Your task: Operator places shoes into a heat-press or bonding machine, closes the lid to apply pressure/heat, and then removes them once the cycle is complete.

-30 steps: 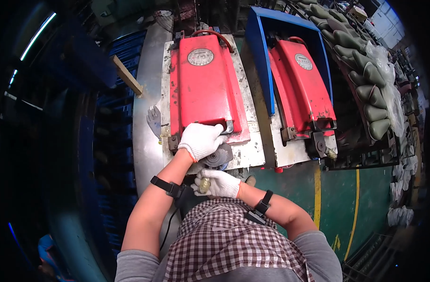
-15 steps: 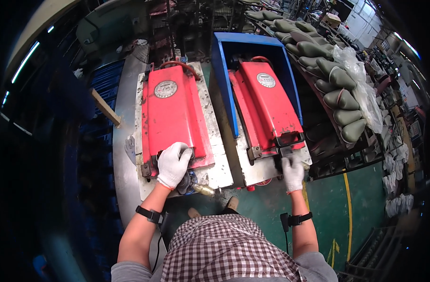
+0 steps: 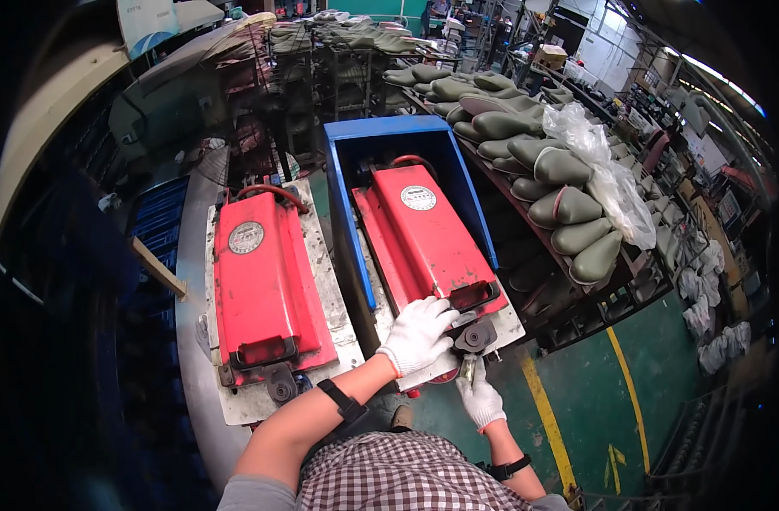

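1. The right-hand red mould (image 3: pixel 423 238) lies at centre frame inside a blue open-fronted box (image 3: pixel 389 136), its black handle (image 3: pixel 475 295) at the near end.
2. The left hand (image 3: pixel 417 334), gloved white, rests spread and open on the mould's near end, beside the handle.
3. The right hand (image 3: pixel 480 400), also gloved, is closed around a small metal piece (image 3: pixel 469 368) just under the mould's black knob (image 3: pixel 475 337).
4. A second red mould (image 3: pixel 262 281) lies at left, untouched.
5. Racks of green boots (image 3: pixel 543 162) fill the upper right.
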Demonstrator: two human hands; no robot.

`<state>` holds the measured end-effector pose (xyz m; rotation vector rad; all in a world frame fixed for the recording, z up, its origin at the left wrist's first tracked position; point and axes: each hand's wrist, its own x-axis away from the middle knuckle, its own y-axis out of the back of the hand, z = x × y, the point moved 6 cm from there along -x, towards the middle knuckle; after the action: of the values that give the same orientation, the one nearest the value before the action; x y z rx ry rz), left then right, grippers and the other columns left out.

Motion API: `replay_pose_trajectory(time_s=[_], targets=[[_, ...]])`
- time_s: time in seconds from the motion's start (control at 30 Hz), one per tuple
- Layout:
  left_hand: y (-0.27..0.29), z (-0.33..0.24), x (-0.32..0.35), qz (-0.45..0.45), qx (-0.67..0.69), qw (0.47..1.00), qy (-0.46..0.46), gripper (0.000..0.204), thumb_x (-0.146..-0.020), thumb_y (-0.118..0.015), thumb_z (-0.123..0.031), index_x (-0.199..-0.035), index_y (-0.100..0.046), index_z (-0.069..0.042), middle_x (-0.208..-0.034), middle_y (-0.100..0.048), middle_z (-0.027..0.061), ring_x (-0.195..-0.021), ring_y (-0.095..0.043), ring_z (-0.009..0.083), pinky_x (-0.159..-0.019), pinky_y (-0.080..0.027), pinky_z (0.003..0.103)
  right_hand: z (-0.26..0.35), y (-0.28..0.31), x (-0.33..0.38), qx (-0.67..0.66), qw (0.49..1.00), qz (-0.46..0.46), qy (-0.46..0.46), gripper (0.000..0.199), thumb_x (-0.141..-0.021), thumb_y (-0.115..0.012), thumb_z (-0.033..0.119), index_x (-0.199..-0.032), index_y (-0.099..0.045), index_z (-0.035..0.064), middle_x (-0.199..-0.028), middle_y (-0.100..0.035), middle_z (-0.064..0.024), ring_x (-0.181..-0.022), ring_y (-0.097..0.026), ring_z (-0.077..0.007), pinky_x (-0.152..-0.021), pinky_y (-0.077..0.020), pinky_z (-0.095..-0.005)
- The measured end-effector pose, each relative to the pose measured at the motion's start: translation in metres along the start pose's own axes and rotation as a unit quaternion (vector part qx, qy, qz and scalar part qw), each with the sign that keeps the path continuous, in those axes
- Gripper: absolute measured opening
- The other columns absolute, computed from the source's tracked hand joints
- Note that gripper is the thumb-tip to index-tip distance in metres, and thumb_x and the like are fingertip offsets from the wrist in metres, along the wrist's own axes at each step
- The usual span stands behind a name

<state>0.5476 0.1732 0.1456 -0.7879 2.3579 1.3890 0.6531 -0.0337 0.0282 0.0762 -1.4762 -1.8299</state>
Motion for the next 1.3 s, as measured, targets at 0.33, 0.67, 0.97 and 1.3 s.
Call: replay_pose_trajectory(time_s=[0.33,0.67,0.97,1.3], targets=[[0.047,-0.031,-0.084,-0.098,-0.135,0.985,-0.054,0.045,-0.07,-0.077,-0.02,-0.114,-0.07,-0.014,-0.133,-0.054,0.0148,-0.131,-0.046,0.0403,-0.105,-0.042,0.052,0.099,0.069,-0.102,0.033,0.952,-0.11,0.283,0.058,-0.089,-0.071,0.042,-0.135,-0.063,0.0082,-0.132,-0.064,-0.0238,-0.123,-0.059,-0.0413,-0.107,-0.0465,-0.0498],[0.131,-0.029,-0.143,-0.056,-0.172,0.983,0.029,0.045,-0.089,-0.072,-0.024,-0.129,-0.063,-0.006,-0.138,-0.057,0.0223,-0.11,-0.065,0.038,-0.095,-0.052,0.046,0.154,0.04,-0.23,0.047,0.959,-0.18,0.214,0.078,-0.085,-0.074,0.042,-0.157,-0.045,0.0284,-0.155,-0.041,-0.03,-0.134,-0.051,-0.0506,-0.109,-0.0484,-0.0504],[0.151,-0.009,-0.037,-0.161,-0.022,0.982,0.092,0.066,-0.088,-0.073,-0.02,-0.147,-0.049,-0.002,-0.157,-0.043,0.0245,-0.145,-0.042,0.0436,-0.122,-0.033,0.048,0.111,0.046,-0.147,-0.639,0.75,0.169,0.023,0.056,-0.103,-0.052,0.045,-0.153,-0.051,0.0194,-0.119,-0.071,-0.0025,-0.087,-0.069,-0.0133,-0.054,-0.0474,-0.0319],[0.114,0.018,0.182,-0.255,0.587,0.676,0.364,0.093,-0.096,-0.073,-0.042,-0.16,-0.024,0.003,-0.157,-0.043,0.018,-0.148,-0.041,0.0301,-0.123,-0.034,0.044,0.235,-0.018,0.035,-0.53,0.692,0.37,0.321,0.069,-0.103,-0.049,0.022,-0.166,-0.026,0.009,-0.165,-0.037,-0.0131,-0.138,-0.051,-0.0224,-0.115,-0.0417,-0.0355]])
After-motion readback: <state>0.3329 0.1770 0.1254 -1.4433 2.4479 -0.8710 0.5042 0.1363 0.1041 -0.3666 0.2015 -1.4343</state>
